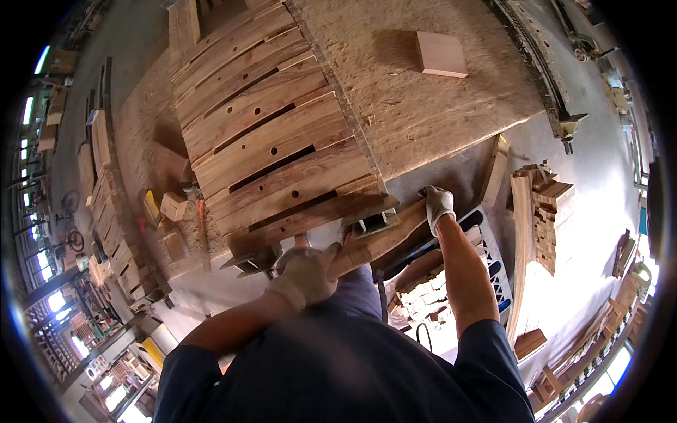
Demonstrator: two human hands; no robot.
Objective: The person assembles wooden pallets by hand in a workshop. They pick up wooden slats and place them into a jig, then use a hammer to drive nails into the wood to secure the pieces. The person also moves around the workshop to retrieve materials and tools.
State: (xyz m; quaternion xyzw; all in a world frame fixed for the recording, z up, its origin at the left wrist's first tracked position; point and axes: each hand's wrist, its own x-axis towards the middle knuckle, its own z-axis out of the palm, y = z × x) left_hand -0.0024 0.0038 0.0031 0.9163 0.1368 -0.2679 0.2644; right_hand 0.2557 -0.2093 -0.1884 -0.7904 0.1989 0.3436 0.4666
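A light wooden board [388,241] with a slightly wavy edge lies slantwise across the front of my body. My right hand [441,206], in a pale work glove, grips its far right end. At the near left end my left hand [305,273], gloved the same way, is closed around the board; some of its fingers are hidden. Just beyond stands a row of wooden planks [282,158] laid side by side, with round holes and dark gaps between them. Metal bar ends [374,222] stick out under the nearest plank.
A wooden block [441,54] rests on the dusty wooden tabletop [395,127] at the upper right. Stacked wood strips [553,218] stand to the right. Beside my right forearm is a plastic crate [493,261] with wood pieces. Small blocks [173,206] lie left of the planks.
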